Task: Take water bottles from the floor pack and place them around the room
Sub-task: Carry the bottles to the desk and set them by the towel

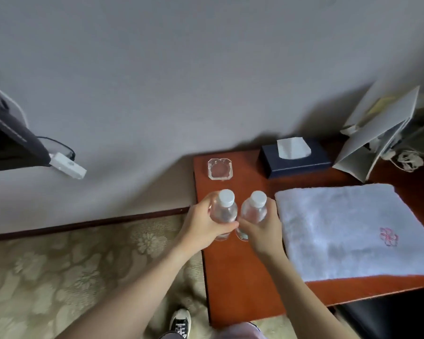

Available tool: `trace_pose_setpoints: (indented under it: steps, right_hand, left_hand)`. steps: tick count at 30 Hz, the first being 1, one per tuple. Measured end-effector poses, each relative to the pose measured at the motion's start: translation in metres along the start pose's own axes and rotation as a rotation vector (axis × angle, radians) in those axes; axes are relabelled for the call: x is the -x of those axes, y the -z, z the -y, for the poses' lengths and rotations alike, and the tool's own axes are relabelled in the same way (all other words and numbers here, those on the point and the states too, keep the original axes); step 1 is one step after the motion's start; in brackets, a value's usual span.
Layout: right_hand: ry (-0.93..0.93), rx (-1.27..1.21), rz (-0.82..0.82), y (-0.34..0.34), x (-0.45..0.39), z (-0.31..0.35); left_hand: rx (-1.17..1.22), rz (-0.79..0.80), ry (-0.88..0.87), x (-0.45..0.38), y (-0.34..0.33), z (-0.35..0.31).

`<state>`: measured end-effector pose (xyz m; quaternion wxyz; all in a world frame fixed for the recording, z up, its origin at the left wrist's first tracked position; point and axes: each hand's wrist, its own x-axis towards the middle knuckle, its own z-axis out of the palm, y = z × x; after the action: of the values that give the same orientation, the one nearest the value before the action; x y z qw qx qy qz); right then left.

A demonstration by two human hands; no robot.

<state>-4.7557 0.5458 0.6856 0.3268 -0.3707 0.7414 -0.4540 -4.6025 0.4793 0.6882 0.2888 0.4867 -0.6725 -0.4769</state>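
Two clear water bottles with white caps stand upright side by side near the left end of a reddish wooden table (pixel 242 277). My left hand (pixel 203 223) grips the left bottle (pixel 224 209) around its body. The right bottle (pixel 253 210) is held the same way by my right hand (pixel 262 228). The bottle bases look to be touching the tabletop, partly hidden behind my fingers. The floor pack is not in view.
A glass ashtray (pixel 220 168) sits behind the bottles. A dark tissue box (pixel 295 157) and a white paper bag (pixel 375 133) stand at the back. A folded white towel (pixel 348 231) covers the table's right part. Patterned carpet (pixel 71 277) and a wall-mounted TV (pixel 8 140) lie left.
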Motion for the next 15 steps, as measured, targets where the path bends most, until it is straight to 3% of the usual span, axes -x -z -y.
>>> trace_pose_setpoints:
  steps: [15]
  right_hand:
    - [-0.015, 0.024, 0.142, -0.03, -0.074, -0.116]
  left_hand:
    - [-0.148, 0.058, 0.14, -0.05, -0.048, 0.109]
